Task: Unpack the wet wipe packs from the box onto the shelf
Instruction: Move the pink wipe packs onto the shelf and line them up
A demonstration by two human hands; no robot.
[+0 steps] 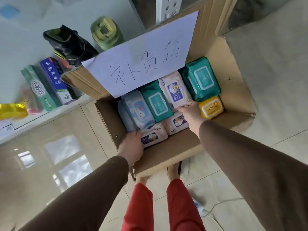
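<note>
Pale pink wet wipe pack (175, 90) lies in the cardboard box (168, 152), long axis running near to far; the right hand (191, 115) pinches its near end. The left hand (131, 145) grips the near end of a light blue pack (138, 112). Teal packs (200, 79) and a yellow pack (210, 106) fill the right side. The shelf (48, 112) stands left, holding boxes.
</note>
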